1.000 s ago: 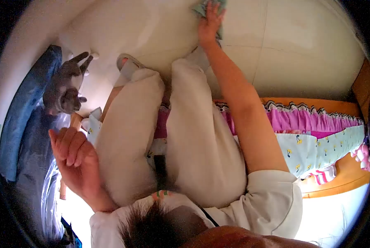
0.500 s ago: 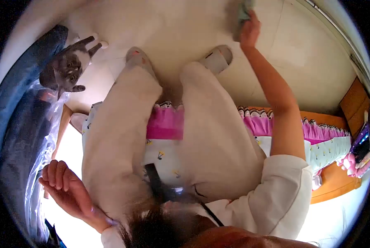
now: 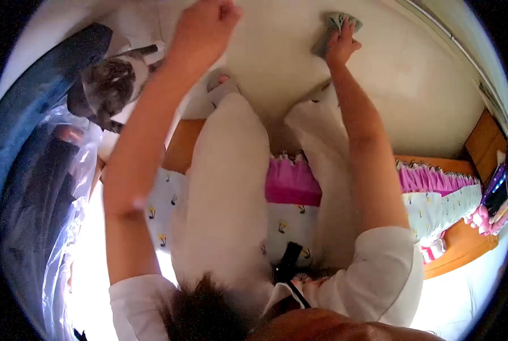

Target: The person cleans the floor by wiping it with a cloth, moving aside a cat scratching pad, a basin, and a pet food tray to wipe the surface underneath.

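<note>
My right hand (image 3: 342,46) is stretched out at the upper right, with its fingers over a grey-green cloth (image 3: 324,42) pressed against the pale tiled surface (image 3: 276,40). The cloth lies partly bunched under the fingers. At the top centre, my left hand (image 3: 204,31) is raised and curled into a loose fist, its upper edge close to the frame's border. Nothing shows in that fist. Between my arms are my legs in light trousers (image 3: 225,187), with a grey slipper (image 3: 222,85) on one foot.
A grey and white cat (image 3: 113,85) is at the left, beside my left forearm. Dark clothes (image 3: 32,187) under clear plastic (image 3: 66,227) hang along the left side. Behind my legs is a bed with a patterned sheet (image 3: 285,227) and pink frill (image 3: 293,182); plush toys (image 3: 486,219) sit at right.
My left hand has swung from the lower left up to the top centre. My right hand keeps the cloth, which shows more fully. My legs shifted right in view; the cat turned its head.
</note>
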Tool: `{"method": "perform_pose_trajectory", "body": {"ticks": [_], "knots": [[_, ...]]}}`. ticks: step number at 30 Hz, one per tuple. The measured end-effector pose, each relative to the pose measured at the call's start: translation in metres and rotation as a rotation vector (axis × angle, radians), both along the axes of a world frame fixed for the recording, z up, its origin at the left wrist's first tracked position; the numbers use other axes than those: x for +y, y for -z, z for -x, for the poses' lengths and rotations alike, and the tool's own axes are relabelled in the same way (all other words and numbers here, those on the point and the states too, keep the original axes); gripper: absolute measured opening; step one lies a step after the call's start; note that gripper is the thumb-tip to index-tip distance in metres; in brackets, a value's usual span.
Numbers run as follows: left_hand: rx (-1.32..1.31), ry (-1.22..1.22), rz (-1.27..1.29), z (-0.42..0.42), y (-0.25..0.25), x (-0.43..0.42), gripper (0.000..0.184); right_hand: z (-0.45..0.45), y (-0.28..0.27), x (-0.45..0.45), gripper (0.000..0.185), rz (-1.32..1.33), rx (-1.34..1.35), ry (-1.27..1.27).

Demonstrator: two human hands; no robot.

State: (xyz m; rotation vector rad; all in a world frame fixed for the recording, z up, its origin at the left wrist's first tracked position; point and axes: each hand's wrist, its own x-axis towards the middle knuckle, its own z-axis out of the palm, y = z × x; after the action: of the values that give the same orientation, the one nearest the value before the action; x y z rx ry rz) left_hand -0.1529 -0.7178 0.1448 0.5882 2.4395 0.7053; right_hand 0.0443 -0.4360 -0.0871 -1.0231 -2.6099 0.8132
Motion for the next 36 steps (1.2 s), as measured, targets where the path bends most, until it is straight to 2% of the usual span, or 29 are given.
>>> {"method": "perform_pose_trajectory", "body": {"ticks": [3,4,6,8,10,11,12,15,16,19,23,24,25,27,28,31,35,36], "knots": [[0.088,-0.27,0.018,0.009,0.104,-0.03,0.03,0.037,0.008,-0.037,0.067,-0.173,-0.04,0.185],[0.157,-0.396,0.002,0.011,0.122,-0.044,0.03,0.045,0.008,-0.046,0.06,-0.188,-0.05,0.19],[0.31,-0.653,-0.028,0.02,0.149,-0.077,0.029,0.064,0.007,-0.061,0.061,-0.201,-0.028,0.119],[0.484,-0.549,0.122,0.041,0.206,-0.149,0.025,0.092,0.008,-0.083,0.058,-0.259,-0.002,0.031],[0.448,-0.733,-0.006,0.029,0.197,-0.196,0.023,0.128,0.018,-0.125,0.049,0.175,0.182,0.104],[0.364,-0.936,-0.259,0.036,0.184,-0.208,0.022,0.143,0.012,-0.139,0.053,0.035,0.06,-0.052],[0.315,-0.957,-0.233,0.034,0.159,-0.205,0.017,0.162,-0.01,-0.159,0.058,-0.115,-0.034,-0.205],[0.514,-1.117,-0.465,0.032,0.179,-0.238,0.018,0.192,0.001,-0.197,0.06,-0.189,0.145,-0.275],[0.504,-1.171,-0.44,0.028,0.174,-0.245,0.02,0.195,-0.002,-0.21,0.063,-0.135,0.062,-0.229],[0.456,-1.286,-0.285,0.014,0.144,-0.25,0.026,0.203,0.034,-0.242,0.065,-0.215,0.084,-0.465],[0.434,-1.369,-0.095,-0.003,0.105,-0.247,0.033,0.226,0.007,-0.301,0.061,-0.341,-0.035,-0.759],[0.426,-1.404,-0.073,-0.007,0.098,-0.248,0.035,0.236,-0.01,-0.309,0.057,-0.139,0.044,-0.776],[0.432,-1.448,-0.128,-0.013,0.094,-0.251,0.038,0.238,-0.008,-0.319,0.055,-0.112,-0.005,-0.802],[0.534,-1.532,-0.49,-0.019,0.103,-0.267,0.035,0.251,-0.005,-0.339,0.051,-0.063,-0.092,-0.853],[0.374,-1.722,-0.453,-0.02,0.078,-0.255,0.028,0.253,-0.006,-0.35,0.048,-0.077,-0.093,-0.907],[0.59,-1.751,-0.5,-0.035,0.106,-0.247,0.022,0.255,-0.01,-0.386,0.041,-0.107,-0.088,-1.066],[0.293,-1.916,-0.701,-0.037,0.097,-0.208,0.02,0.223,-0.024,-0.413,0.04,-0.148,0.13,-1.51],[0.245,-1.946,-0.747,-0.038,0.1,-0.207,0.02,0.22,-0.02,-0.417,0.035,-0.093,0.196,-1.504]]}}
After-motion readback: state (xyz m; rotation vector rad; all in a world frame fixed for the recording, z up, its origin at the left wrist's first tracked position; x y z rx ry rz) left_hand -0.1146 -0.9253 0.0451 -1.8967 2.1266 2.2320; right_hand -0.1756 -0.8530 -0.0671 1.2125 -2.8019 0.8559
